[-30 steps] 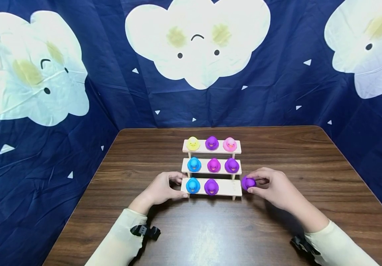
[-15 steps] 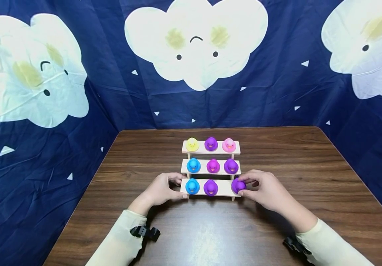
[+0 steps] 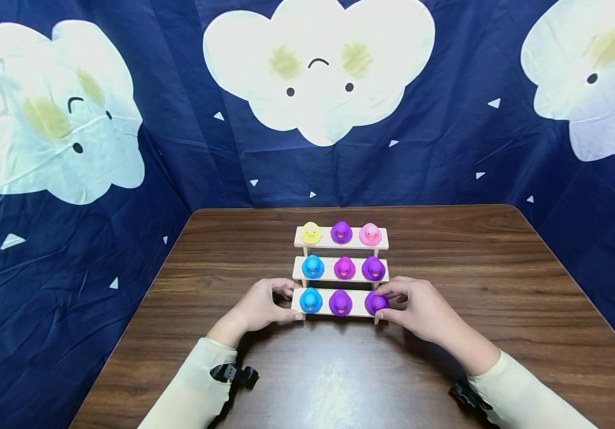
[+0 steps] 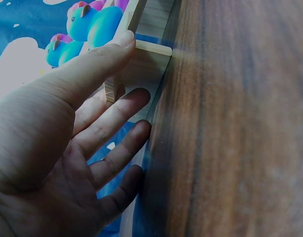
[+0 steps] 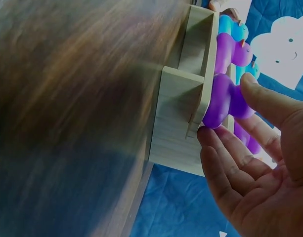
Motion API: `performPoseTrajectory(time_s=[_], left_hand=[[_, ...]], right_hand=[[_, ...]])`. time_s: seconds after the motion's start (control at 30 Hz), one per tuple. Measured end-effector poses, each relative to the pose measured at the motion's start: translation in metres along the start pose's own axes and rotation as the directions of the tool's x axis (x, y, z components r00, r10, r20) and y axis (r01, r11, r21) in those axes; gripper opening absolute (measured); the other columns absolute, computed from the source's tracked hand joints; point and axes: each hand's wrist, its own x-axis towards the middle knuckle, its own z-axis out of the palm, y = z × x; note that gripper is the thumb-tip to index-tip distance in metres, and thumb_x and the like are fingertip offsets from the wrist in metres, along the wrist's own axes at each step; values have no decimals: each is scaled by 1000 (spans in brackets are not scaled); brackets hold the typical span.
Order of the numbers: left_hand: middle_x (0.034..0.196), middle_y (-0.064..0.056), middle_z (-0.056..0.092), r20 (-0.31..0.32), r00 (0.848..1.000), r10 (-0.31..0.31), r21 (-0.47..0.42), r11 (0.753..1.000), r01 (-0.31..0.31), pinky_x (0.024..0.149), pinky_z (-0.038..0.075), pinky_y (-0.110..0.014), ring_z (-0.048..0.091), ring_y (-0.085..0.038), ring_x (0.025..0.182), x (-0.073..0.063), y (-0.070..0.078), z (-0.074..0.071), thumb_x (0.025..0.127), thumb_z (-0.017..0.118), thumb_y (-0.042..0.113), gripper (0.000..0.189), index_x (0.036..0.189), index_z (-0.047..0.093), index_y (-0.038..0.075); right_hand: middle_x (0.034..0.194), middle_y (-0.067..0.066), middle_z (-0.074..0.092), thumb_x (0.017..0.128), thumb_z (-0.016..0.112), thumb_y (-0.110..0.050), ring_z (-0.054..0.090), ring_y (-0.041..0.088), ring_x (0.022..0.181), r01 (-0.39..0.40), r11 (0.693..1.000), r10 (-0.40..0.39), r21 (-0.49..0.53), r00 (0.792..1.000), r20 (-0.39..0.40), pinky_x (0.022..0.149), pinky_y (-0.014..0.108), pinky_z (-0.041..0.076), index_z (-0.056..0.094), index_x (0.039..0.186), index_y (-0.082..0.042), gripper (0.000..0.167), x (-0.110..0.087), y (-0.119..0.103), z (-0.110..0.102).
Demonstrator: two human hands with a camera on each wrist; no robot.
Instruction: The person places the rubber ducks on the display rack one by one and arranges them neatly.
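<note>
A three-step wooden stand bears rubber ducks in rows. My left hand grips the left end of its lowest step, thumb at the front edge; in the left wrist view the other fingers reach behind the end. On that step sit a blue duck and a purple duck. With my right hand I pinch another purple duck at the step's right end. The right wrist view shows this duck resting on the board, the thumb against its head.
On the middle step stand a blue duck, a magenta duck and a purple one. The top step holds a yellow duck, a purple one and a pink duck. Brown wooden table surrounds the stand; blue cloth hangs behind.
My right hand has carried the purple duck leftward from beside the stand onto the right end of the lowest step. The left hand has kept its grip in place.
</note>
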Motion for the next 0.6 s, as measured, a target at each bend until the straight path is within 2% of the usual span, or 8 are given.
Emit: performPoseTrajectory(time_s=[0.3,0.6], left_hand=[[99,12,72,3,1000,1,0,1000,-1,93,52,-42,65,-14,101,0,0,0,75,98,32,50,119,75,24],[99,12,72,2,1000,-2,-1,1000,2,93,52,-43,65,-14,101,0,-1,1,75,98,31,50,119,74,24]], right_hand=[[101,-12,75,77,96,-21,72,8,92,7,999,-6,-41,1000,9,82,34,59,80,107,-18,34,1,0,-1],[106,-7,77,78,95,-24,75,15,92,-9,998,9,-69,1000,2,79,41,60,80,108,-18,35,0,-2,0]])
